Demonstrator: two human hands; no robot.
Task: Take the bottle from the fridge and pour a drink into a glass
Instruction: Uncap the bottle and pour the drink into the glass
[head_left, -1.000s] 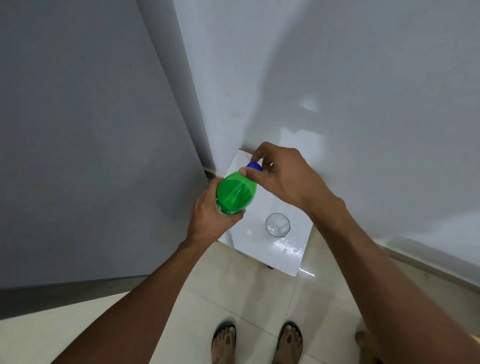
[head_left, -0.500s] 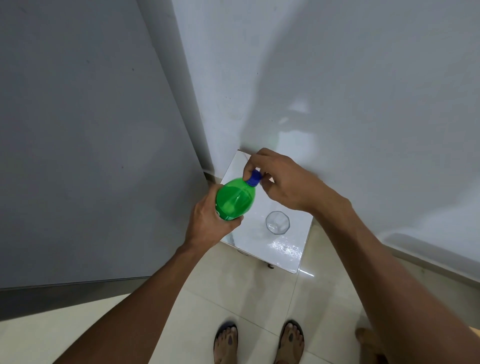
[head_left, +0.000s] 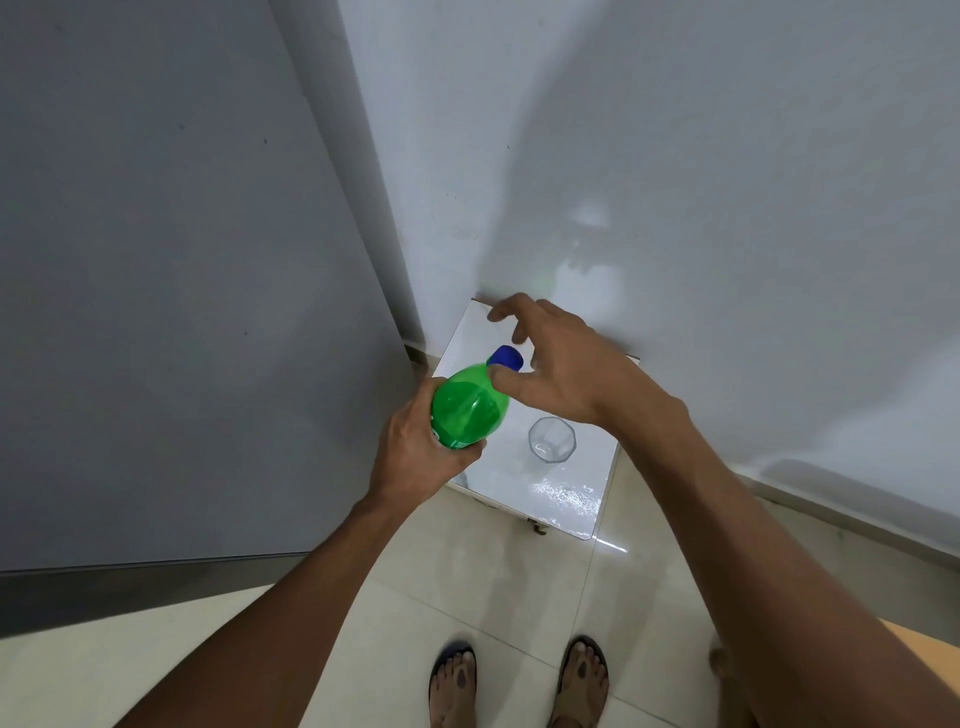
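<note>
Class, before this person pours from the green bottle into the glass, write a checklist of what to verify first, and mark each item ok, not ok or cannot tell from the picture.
1. Bottle held firmly: ok. The left hand grips the green bottle around its body.
2. Cap removed: not ok. The blue cap sits on the neck; the right hand has its fingers spread around it.
3. Cap loosened: cannot tell.
4. Glass upright and ready: ok. The glass stands mouth up on the white table and looks empty.
5. Bottle mouth above the glass: not ok. It sits off to the glass's side.
6. Path to the glass free: ok. Nothing lies between them.
</note>
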